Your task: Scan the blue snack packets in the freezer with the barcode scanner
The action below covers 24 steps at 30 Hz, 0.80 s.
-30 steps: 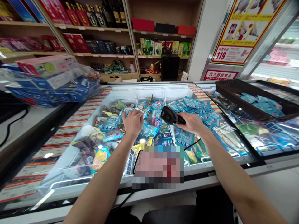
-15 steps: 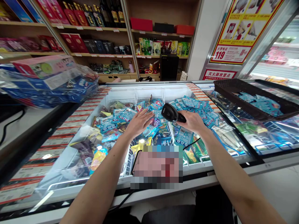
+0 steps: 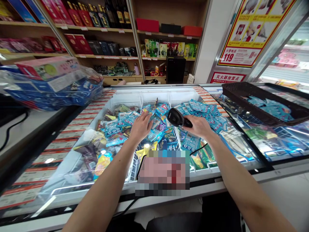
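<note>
My right hand (image 3: 199, 126) is wrapped round the handle of a black barcode scanner (image 3: 175, 118), whose head points to the left. A black cable hangs from it past my wrist. Over the chest freezer (image 3: 127, 96), my left hand (image 3: 142, 126) is open, palm down, with fingers stretched out above blue ice-cream packets (image 3: 113, 127); whether it touches them I cannot tell. More blue packets (image 3: 205, 108) lie in a heap beyond my right hand. A pixelated phone-like device (image 3: 159, 169) rests at the freezer's near edge.
A dark brown basket (image 3: 229, 88) holding several blue packets stands on the freezer to the right. At the left are clear-wrapped blue packages (image 3: 48, 87) with a pink box (image 3: 50, 68) on top. Orange-striped price labels (image 3: 79, 125) line the glass. Shelves (image 3: 108, 30) with goods stand behind.
My left hand has shifted slightly left, away from the scanner, uncovering some packets. My right hand keeps the scanner in nearly the same place.
</note>
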Available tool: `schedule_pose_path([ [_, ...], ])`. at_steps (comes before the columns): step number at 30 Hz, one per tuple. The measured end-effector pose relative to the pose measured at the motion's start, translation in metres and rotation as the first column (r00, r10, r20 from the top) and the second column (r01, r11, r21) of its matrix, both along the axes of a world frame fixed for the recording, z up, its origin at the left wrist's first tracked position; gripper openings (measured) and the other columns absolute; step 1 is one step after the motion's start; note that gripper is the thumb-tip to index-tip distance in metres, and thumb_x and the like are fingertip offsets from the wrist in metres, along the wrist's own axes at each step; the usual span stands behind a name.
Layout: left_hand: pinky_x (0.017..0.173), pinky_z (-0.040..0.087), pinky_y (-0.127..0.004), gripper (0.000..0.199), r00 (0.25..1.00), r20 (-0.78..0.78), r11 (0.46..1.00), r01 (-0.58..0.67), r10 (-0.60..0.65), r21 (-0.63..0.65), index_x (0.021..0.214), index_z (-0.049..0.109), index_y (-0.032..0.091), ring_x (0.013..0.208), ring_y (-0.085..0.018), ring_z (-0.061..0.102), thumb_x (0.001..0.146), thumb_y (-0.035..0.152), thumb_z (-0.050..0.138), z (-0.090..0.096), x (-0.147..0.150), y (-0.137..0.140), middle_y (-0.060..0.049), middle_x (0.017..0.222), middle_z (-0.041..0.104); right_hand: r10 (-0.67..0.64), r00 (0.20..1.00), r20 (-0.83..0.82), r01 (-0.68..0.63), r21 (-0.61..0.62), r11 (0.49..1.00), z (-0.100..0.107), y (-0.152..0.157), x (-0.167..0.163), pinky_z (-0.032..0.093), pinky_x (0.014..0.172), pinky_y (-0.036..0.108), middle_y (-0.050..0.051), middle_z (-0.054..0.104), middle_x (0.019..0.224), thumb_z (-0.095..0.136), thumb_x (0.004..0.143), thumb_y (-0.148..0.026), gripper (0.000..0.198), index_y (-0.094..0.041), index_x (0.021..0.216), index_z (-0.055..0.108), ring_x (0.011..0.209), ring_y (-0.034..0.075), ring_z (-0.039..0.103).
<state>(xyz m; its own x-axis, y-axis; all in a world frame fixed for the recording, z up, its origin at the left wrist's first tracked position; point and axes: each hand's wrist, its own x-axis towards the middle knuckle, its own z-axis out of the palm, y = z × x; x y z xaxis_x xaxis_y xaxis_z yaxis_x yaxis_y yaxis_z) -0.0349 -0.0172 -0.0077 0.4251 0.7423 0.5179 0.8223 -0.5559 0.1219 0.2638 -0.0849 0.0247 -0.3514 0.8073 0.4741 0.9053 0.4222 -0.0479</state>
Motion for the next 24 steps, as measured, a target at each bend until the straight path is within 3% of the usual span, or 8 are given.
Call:
schedule_pose_path([
  [3, 0.104, 0.026, -0.047, 0.054, 0.986, -0.005, 0.986, -0.165, 0.165, 0.004, 0.131, 0.043, 0.014, 0.122, -0.029, 0.045, 0.088, 0.046, 0.036, -0.004, -0.001, 0.002, -0.017, 0.125, 0.054, 0.004, 1.0, 0.002, -0.004, 0.0, 1.0, 0.0, 0.0, 0.0, 0.044, 0.064, 0.028, 0.004, 0.069, 0.095, 0.055, 0.082, -0.045, 0.038, -0.022, 0.112, 0.055, 0.079, 0.019, 0.065],
  [5, 0.102, 0.026, -0.048, 0.056, 0.98, -0.016, 0.98, -0.2, 0.2, 0.001, 0.129, 0.046, 0.014, 0.115, -0.03, 0.049, 0.087, 0.05, 0.037, -0.004, -0.001, 0.002, -0.017, 0.116, 0.059, 0.008, 1.0, 0.001, -0.008, 0.001, 1.0, 0.0, 0.0, -0.001, 0.045, 0.064, 0.029, 0.005, 0.069, 0.094, 0.055, 0.082, -0.046, 0.038, -0.022, 0.111, 0.055, 0.079, 0.019, 0.064],
  [9, 0.097, 0.031, -0.047, 0.059, 0.976, 0.005, 0.976, -0.215, 0.216, -0.008, 0.13, 0.045, 0.018, 0.111, -0.032, 0.049, 0.083, 0.054, 0.043, -0.001, -0.003, 0.003, -0.015, 0.113, 0.057, 0.015, 1.0, -0.001, -0.015, 0.003, 1.0, -0.001, 0.0, -0.001, 0.046, 0.065, 0.029, 0.005, 0.069, 0.094, 0.055, 0.082, -0.046, 0.038, -0.023, 0.112, 0.055, 0.079, 0.019, 0.064],
  [13, 0.09, 0.04, -0.04, 0.067, 0.968, 0.169, 0.983, -0.182, 0.184, -0.024, 0.135, 0.037, 0.015, 0.107, -0.028, 0.05, 0.08, 0.051, 0.051, 0.002, -0.009, 0.007, -0.016, 0.114, 0.051, 0.018, 1.0, -0.002, -0.018, 0.014, 1.0, -0.003, 0.001, -0.001, 0.047, 0.066, 0.03, 0.005, 0.069, 0.094, 0.054, 0.082, -0.046, 0.038, -0.023, 0.112, 0.055, 0.08, 0.019, 0.065],
  [19, 0.089, 0.042, -0.035, 0.04, 0.89, 0.445, 0.994, -0.106, 0.101, -0.012, 0.117, 0.05, 0.019, 0.1, -0.021, 0.052, 0.084, 0.042, 0.048, 0.006, -0.014, 0.006, -0.009, 0.105, 0.055, 0.028, 1.0, -0.001, -0.028, 0.017, 0.999, -0.002, 0.001, -0.001, 0.046, 0.065, 0.029, 0.005, 0.069, 0.096, 0.055, 0.082, -0.043, 0.038, -0.022, 0.113, 0.054, 0.081, 0.02, 0.065],
  [24, 0.067, 0.044, -0.026, 0.035, 0.788, 0.599, 0.99, -0.117, 0.144, -0.084, 0.104, 0.047, 0.018, 0.085, -0.016, 0.056, 0.083, 0.046, 0.049, 0.006, -0.013, 0.003, -0.007, 0.095, 0.058, 0.032, 0.999, 0.003, -0.032, 0.013, 0.999, -0.001, -0.001, -0.001, 0.045, 0.064, 0.028, 0.004, 0.069, 0.095, 0.056, 0.082, -0.042, 0.037, -0.022, 0.113, 0.055, 0.082, 0.02, 0.065],
])
